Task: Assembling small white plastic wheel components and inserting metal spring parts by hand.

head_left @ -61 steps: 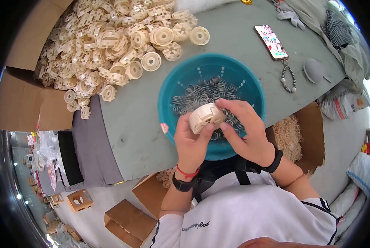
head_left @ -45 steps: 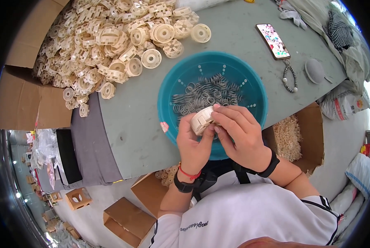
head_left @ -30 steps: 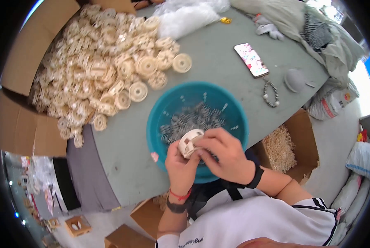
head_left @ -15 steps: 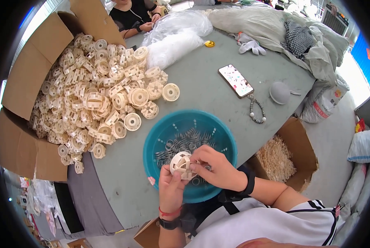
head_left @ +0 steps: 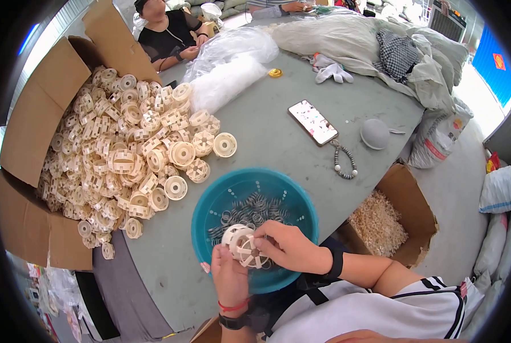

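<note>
A: What is the left hand doing?

B: It grips a cream wheel-shaped part, thumb and fingers closed on its left side.

A: Is that one piece or two?

B: I can't tell. A ring shows on the left and a spoked face on the right, touching.

A: And the right hand?

B: Its thumb and forefinger stand close together, the fingertips at the spoked face. I can't tell whether they pinch the part itself or something small.

A: So where is the part?

B: Tilted, above the teal basin, at the near edge of the table. Metal springs lie loose in the basin.

A: What's along the left edge?

B: A heap of similar cream parts, spilling from a cardboard carton.

A: And toward the right corner?

B: A phone with a lit screen, a beaded strap on its end, and just beside them a grey cup-shaped object.

A: Anything past the right edge?

B: An open cardboard box with pale, small pieces inside.
</note>
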Motion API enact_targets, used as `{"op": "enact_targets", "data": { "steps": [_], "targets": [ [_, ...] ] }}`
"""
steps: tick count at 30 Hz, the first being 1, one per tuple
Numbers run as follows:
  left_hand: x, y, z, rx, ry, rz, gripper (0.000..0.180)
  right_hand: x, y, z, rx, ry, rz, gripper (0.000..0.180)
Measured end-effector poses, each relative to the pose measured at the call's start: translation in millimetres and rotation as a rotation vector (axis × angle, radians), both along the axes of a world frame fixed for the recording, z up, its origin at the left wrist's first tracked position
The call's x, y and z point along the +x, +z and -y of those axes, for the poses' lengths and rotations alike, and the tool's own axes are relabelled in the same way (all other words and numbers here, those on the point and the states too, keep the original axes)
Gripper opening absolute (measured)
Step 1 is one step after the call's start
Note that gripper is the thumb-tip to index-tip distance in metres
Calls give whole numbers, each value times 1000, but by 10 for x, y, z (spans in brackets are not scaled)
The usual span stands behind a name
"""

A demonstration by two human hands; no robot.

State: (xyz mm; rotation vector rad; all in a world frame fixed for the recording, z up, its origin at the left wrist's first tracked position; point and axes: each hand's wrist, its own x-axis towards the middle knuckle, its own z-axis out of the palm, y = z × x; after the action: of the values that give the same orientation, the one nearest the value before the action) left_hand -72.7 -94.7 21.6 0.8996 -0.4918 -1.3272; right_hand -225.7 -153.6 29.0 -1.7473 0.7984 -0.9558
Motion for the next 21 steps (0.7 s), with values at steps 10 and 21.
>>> {"op": "enact_targets", "data": {
  "steps": [10, 21],
  "targets": [
    [-7, 43, -74, -174, 214, 1602, 16, -188, -31, 130, -32, -154, -30, 13],
    [320, 7, -137, -93, 290, 135, 36, -1740, -411, 245, -231, -936, -216, 11]
  ]
}}
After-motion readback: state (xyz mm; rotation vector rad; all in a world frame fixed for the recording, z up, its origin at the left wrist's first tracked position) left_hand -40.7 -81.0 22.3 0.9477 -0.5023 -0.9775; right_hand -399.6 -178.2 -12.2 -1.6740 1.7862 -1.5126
